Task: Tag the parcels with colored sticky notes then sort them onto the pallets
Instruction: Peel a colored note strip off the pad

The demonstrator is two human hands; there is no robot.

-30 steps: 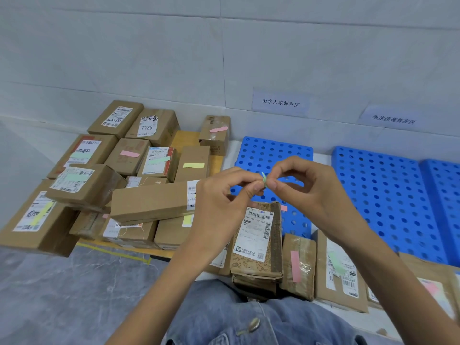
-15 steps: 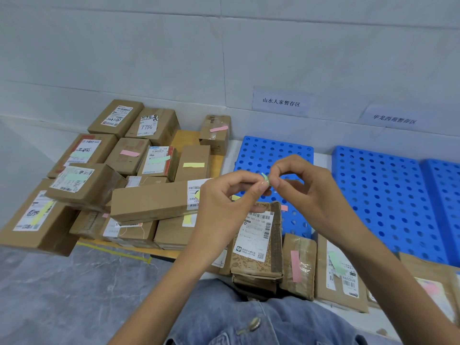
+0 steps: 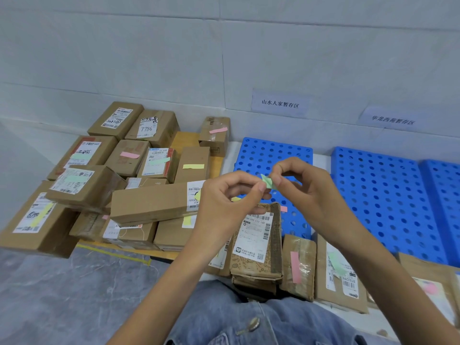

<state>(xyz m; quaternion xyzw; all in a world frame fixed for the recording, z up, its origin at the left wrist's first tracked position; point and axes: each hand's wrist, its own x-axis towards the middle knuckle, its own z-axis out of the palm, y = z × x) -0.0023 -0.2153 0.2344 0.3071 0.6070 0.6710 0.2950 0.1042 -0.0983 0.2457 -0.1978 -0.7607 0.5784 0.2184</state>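
Slightly more of the small green sticky note [image 3: 268,182] shows than 0.5 s ago, now spread between the fingertips rather than edge-on. Left hand [image 3: 224,207] pinches its lower end with thumb and forefinger. Right hand [image 3: 311,195] pinches its upper end, the other fingers curled. The note is held in the air above the near corner of the blue perforated plastic pallets [image 3: 383,195]. Brown cardboard parcels [image 3: 151,202], many already tagged pink, green or yellow, are piled to the left. A label-bearing patterned brown parcel [image 3: 256,242] stands below the hands.
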